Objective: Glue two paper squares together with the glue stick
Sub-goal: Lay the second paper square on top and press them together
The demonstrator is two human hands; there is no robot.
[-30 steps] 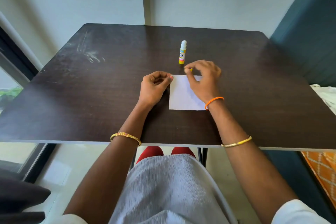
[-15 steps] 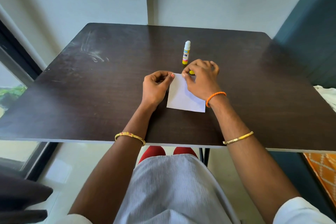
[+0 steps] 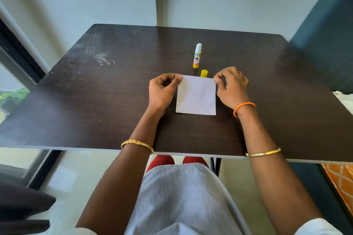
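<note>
White square paper (image 3: 196, 96) lies flat on dark wooden table (image 3: 95, 89). Left hand (image 3: 162, 91) fingers pinch its far-left corner; right hand (image 3: 232, 87) fingers pinch its far-right corner. Uncapped yellow-and-white glue stick (image 3: 197, 57) stands upright just beyond.

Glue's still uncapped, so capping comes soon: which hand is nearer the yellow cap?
Probably the right hand: the yellow cap stands just beside its fingertips, with the glue stick close behind. The left hand pinches the paper farther away.

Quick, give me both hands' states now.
Left hand: pinching the paper square's far left corner.
Right hand: pinching its far right corner.
</note>
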